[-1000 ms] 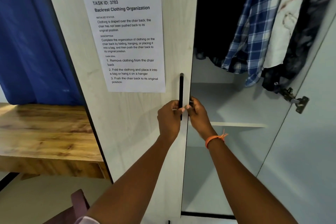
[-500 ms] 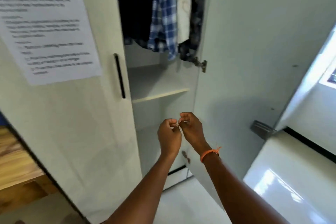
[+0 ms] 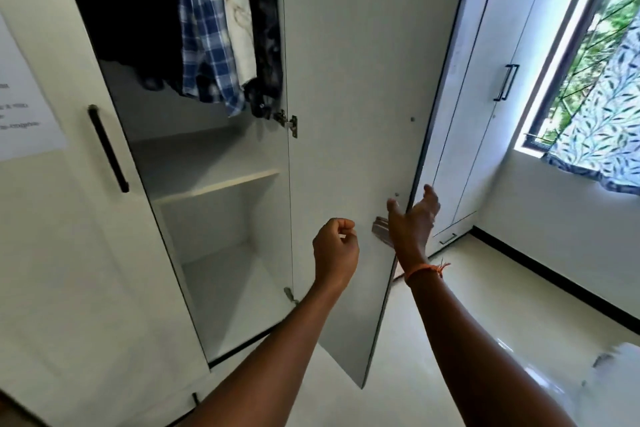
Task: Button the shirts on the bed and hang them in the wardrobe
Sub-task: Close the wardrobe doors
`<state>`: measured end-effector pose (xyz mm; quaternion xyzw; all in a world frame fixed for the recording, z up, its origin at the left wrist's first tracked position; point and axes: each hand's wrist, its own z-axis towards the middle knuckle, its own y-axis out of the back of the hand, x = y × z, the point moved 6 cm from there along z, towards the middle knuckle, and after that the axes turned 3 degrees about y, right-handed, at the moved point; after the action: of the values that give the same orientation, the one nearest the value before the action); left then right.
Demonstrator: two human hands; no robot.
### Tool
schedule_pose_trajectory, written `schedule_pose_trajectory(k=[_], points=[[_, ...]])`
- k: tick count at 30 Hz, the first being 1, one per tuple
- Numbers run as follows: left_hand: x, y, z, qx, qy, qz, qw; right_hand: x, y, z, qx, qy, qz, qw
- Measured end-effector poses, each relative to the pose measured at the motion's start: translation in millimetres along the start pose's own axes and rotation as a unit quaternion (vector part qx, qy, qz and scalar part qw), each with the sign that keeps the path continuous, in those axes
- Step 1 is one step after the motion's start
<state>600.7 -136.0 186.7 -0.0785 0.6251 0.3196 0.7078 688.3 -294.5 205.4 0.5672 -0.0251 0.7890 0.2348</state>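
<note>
1. Swinging rightward since the earlier frames, the view is now taking in a window (image 3: 585, 55) and a second cupboard (image 3: 485, 87); both hands, which were meeting fingertip to fingertip in front of the opening, are now drawn apart.
2. Standing with its right-hand door (image 3: 349, 114) swung wide, the wardrobe (image 3: 214, 163) is showing its hanging space and a shelf (image 3: 214, 184), probably so that shirts can be carried in freely.
3. Hanging already from the top of the wardrobe are the shirts (image 3: 207, 35): a blue check one between dark cloth and a pale printed one. Their hangers and rail are being cut off by the frame's upper edge, so whether they are buttoned is not showing.
4. Reaching toward the free edge of the door, the right hand (image 3: 414, 218) is spreading its fingers, apparently to catch or steady the panel; whether it is touching I cannot tell.
5. Hovering before the door's inner face, the left hand (image 3: 334, 250) is curling into a loose fist and holding nothing visible.
6. Lying outside the view, the bed cannot be checked for remaining shirts.
</note>
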Motion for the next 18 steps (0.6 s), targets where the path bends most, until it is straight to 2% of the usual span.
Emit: schedule_pose_trajectory(k=[3,7,13,15,18], points=[[-14,-21,4,-0.020,0.007,-0.012,1.000,-13,-12,20,0.084,0.000,0.062,0.994],[-32,-36,7,-0.041,-0.008,-0.031,0.999,-20,-11,20,0.059,0.032,0.044,0.997],[-36,-21,5,-0.066,-0.044,-0.001,0.997,1,-7,-24,0.049,0.072,0.099,0.991],[-30,-7,1,-0.082,-0.060,0.038,0.994,12,-13,-39,0.074,0.081,0.125,0.986],[-21,27,-10,-0.143,-0.081,0.069,0.984,30,-43,-58,0.163,0.095,0.146,0.971]])
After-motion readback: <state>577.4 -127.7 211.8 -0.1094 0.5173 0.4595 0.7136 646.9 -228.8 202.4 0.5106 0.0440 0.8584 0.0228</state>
